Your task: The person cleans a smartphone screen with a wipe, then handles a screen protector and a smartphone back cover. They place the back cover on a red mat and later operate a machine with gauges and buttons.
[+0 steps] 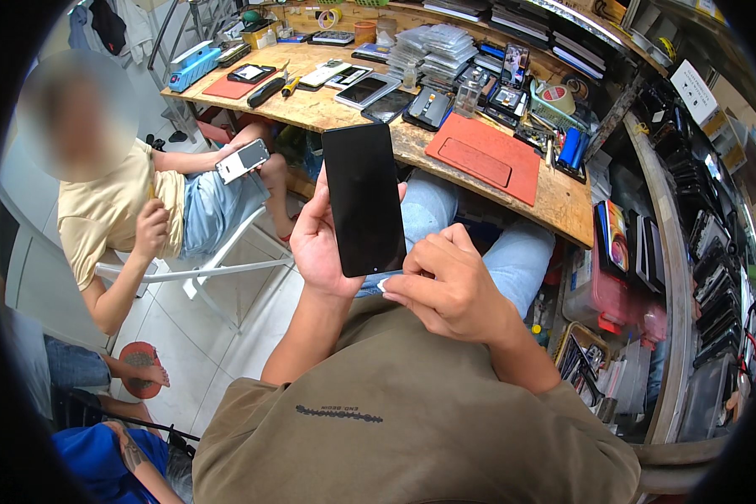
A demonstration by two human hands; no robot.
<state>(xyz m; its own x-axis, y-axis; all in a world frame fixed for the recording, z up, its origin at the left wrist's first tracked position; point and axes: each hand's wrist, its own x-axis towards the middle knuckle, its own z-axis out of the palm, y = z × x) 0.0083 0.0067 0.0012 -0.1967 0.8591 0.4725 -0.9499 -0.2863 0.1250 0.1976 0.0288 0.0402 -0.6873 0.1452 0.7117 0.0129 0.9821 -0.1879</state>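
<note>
My left hand [315, 244] is wrapped round the left side of a smartphone [364, 197] with a dark, blank screen. Its fingertips show at the phone's far right edge. The phone is upright in the view, above my lap and in front of the bench. Beside its lower right corner, my right hand [454, 290] is closed, thumb and forefinger pinching a small white piece [381, 286]. What kind of thing the piece is, I cannot make out. Whether it touches the phone's bottom edge, I cannot tell.
A wooden workbench [563, 214] carries a red mat [485, 158], phones, clear plastic cases [449, 49] and tools. To the left, a seated person [126, 218] holds a white phone [242, 160]. Another person in blue [101, 462] is at lower left. A crowded shelf [659, 294] runs along the right.
</note>
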